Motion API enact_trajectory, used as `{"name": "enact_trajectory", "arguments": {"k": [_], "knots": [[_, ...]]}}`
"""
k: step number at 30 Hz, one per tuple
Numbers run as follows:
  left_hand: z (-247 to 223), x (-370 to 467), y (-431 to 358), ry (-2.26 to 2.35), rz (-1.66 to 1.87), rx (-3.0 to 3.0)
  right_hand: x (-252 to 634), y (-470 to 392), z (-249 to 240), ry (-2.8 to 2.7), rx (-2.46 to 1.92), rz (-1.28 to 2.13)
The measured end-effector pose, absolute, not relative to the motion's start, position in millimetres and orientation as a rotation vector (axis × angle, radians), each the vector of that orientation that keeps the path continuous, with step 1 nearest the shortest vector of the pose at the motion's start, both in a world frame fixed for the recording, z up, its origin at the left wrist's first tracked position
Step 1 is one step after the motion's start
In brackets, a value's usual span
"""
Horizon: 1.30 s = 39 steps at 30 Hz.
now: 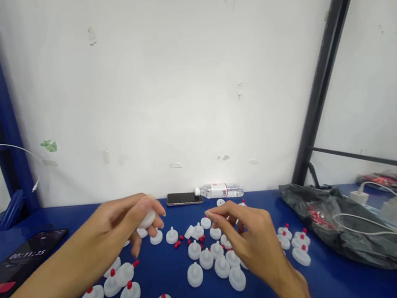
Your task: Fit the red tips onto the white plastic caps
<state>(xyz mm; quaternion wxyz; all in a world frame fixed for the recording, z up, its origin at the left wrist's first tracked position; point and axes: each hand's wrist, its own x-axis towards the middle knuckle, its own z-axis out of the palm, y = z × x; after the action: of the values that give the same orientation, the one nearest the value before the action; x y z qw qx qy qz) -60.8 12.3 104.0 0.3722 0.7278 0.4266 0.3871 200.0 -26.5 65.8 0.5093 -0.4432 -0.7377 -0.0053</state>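
My left hand point(120, 225) is raised over the left part of the blue table, its fingers closed around a white nozzle cap point(147, 220). Over the right side of the loose white caps point(206, 259), my right hand point(254, 237) makes a pinch with thumb and index finger. Whatever is between those fingertips, if anything, is too small to make out. Small red tips point(177, 244) lie scattered among the white caps in the middle. Below my left hand stand several white caps with red tips fitted point(130, 297).
More red-tipped caps point(301, 255) stand right of my right hand. A black plastic bag point(350, 241) with red tips and a charger with white cables lie at the right. A dark phone point(184, 199) and water bottle point(223, 190) rest by the wall; another phone point(22, 265) shows a timer.
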Motion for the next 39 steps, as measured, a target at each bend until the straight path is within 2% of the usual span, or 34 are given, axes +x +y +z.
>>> {"name": "enact_trajectory", "arguments": {"k": [4, 9, 15, 25, 34, 39], "knots": [[110, -53, 54, 1.162, 0.805, 2.200, 200, -26, 65, -1.718, -1.047, -0.131], [82, -55, 89, 1.253, 0.717, 2.243, 200, -25, 63, -1.690, -1.036, -0.169], [54, -70, 94, 1.399, 0.584, 2.226, 199, -28, 64, -1.708, -1.037, -0.134], [38, -80, 101, 1.479, 0.470, 2.297, 198, -25, 61, -1.807, -1.150, -0.080], [21, -64, 97, 1.527, 0.561, 2.456, 201, -23, 64, -1.743, -1.331, -0.002], [25, -61, 92, 1.475, 0.674, 2.494, 218, -11, 64, -1.801, -1.720, -0.079]]}}
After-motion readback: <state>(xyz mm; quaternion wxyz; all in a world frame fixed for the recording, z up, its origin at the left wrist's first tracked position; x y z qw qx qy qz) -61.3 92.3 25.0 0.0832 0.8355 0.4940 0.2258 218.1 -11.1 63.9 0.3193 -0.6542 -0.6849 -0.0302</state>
